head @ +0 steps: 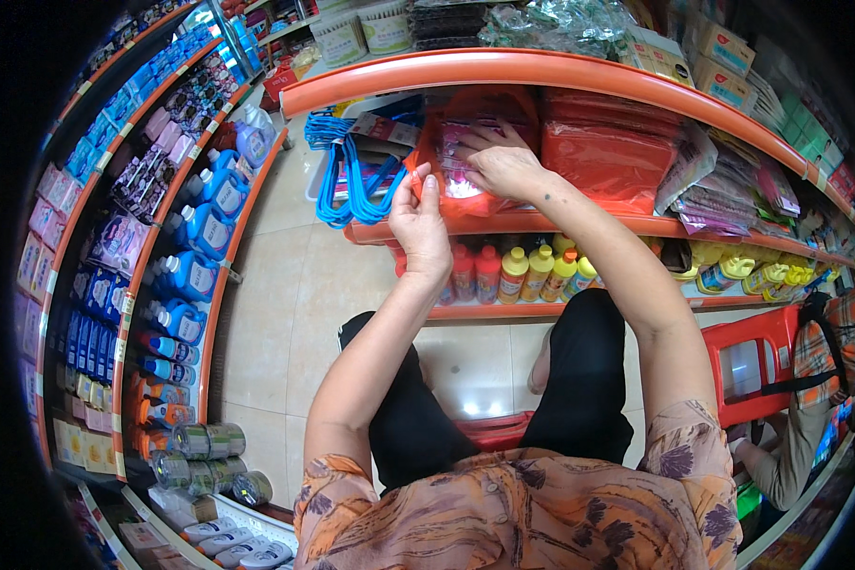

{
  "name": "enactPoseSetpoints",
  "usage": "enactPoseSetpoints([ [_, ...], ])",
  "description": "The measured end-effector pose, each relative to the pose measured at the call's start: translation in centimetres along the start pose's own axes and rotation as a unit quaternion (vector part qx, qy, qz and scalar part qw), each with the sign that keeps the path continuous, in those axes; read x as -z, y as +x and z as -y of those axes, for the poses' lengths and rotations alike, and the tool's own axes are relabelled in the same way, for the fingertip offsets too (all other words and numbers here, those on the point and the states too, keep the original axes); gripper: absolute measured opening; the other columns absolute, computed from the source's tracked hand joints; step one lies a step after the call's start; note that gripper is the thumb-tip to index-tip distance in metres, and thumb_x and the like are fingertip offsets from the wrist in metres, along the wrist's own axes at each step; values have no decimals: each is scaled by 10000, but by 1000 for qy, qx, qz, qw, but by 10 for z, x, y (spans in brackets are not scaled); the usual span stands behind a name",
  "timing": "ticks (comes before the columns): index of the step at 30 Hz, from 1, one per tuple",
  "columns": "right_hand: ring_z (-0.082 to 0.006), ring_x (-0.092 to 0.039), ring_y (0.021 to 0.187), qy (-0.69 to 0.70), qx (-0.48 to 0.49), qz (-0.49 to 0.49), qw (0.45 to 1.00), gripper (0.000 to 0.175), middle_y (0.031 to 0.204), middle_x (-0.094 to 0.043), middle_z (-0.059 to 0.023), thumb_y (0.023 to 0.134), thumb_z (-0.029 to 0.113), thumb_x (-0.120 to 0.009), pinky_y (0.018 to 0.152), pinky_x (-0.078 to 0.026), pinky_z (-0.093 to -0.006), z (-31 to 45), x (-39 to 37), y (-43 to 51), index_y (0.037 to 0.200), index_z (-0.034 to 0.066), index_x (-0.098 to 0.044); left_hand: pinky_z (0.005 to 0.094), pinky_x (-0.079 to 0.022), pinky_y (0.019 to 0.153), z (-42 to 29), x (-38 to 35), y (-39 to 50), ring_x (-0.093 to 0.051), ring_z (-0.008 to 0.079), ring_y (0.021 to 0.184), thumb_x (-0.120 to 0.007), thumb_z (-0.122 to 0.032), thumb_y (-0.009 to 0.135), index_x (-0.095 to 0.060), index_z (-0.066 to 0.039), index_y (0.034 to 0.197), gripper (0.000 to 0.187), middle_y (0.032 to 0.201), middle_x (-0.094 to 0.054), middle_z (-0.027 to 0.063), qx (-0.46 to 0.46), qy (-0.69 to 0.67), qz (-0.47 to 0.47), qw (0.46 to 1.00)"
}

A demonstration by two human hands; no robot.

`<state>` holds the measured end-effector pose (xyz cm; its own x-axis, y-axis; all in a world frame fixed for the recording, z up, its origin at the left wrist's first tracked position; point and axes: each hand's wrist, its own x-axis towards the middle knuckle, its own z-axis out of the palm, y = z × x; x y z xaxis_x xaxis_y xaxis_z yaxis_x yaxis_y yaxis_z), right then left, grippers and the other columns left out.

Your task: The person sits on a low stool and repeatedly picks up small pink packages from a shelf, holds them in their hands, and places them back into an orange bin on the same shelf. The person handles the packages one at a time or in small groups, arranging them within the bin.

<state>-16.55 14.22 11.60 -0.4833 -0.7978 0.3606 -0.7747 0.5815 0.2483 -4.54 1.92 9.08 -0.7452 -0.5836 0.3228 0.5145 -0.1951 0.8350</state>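
Observation:
My left hand [420, 221] pinches the edge of a thin red plastic bag [488, 206] between thumb and fingers. Inside the bag's mouth, my right hand [499, 160] lies palm down on pink, shiny plastic-wrapped packets [456, 153], its fingers spread; what its fingertips touch is partly hidden. The bag sits on the middle level of an orange-edged shelf. Left of it, bundled blue clothes hangers [360, 178] with a cardboard band overhang the shelf end. A stack of flat red plastic packs [605, 160] stands close on the right.
The orange upper shelf edge [513, 64] arches over both hands. Below stand red and yellow bottles [514, 274]. Blue detergent bottles [210, 231] line the left shelving. A red stool [752, 356] and another person's plaid sleeve [851, 335] are at right. Wrapped rolls [199, 452] are stacked at lower left.

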Motion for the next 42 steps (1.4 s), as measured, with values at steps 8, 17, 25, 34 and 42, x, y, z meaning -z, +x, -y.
enactPoseSetpoints([
  [8,-295,-357,1319,-1,-20,80,997,428,1353,-499,-40,844,314,-556,1092,-211,-567,8,2,24,1256,200,-574,234,-430,880,-7,-20,22,-526,94,1023,-545,-51,935,-440,25,1312,399,1188,-542,77,-53,10,27,998],
  [17,-282,-421,1282,159,39,-2,987,311,1298,-552,-41,868,278,-535,1106,-120,-603,4,-11,14,1126,152,-654,451,-269,1080,-7,-6,-28,-343,394,1279,-647,-47,792,-271,53,1400,721,1381,-299,261,-331,378,46,863],
  [25,-283,-658,954,407,-52,-263,873,255,1008,-680,-155,797,7,-544,833,-514,-347,-22,13,-22,1003,50,-688,505,-273,1074,16,-16,-4,-332,443,1292,-525,-80,857,-415,23,1316,484,1348,-395,252,-298,454,226,809],
  [34,-159,-661,773,443,-246,-335,794,169,845,-682,-102,850,-47,-510,708,-521,-265,18,-31,-138,901,-24,-670,635,-239,1044,39,-29,35,-259,398,1356,-534,-296,894,-404,-263,1389,513,1490,-268,149,-320,661,283,618],
  [42,-289,-653,737,419,-264,-262,828,164,824,-663,-116,786,27,-540,673,-526,-356,29,-69,-158,850,57,-688,645,-299,1006,58,-48,58,-248,454,1352,-490,-364,911,-289,-288,1452,583,1500,-252,174,-163,679,240,675],
])
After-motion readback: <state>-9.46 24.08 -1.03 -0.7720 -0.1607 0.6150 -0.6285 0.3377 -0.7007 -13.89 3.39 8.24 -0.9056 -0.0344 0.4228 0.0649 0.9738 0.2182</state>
